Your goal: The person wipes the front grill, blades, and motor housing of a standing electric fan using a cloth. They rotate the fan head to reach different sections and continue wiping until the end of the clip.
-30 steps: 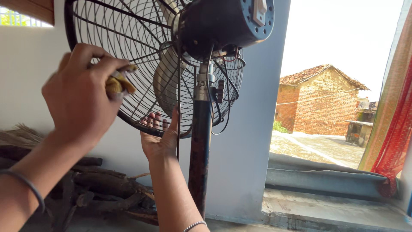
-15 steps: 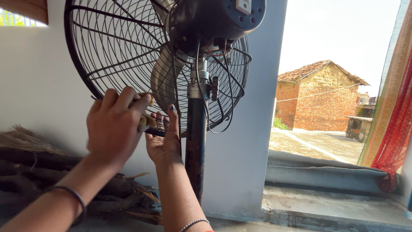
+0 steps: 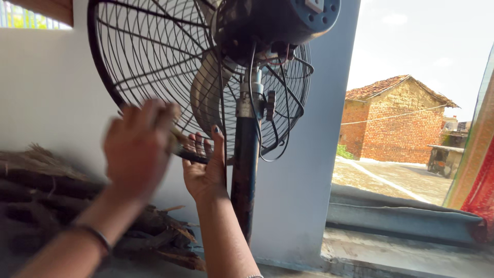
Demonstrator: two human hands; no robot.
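Pedestal fan (image 3: 247, 77) upright by pale wall | left hand (image 3: 139, 149) blurred, pressed on lower rim of wire guard (image 3: 154, 67), contents cannot be told | right hand (image 3: 206, 167) spread flat, steadying rim | upper guard judged not yet wiped

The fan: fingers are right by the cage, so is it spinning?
Off, it seems: the blade behind the wire cage looks sharp and unblurred.

Upright black wire-caged pedestal fan (image 3: 154, 67)
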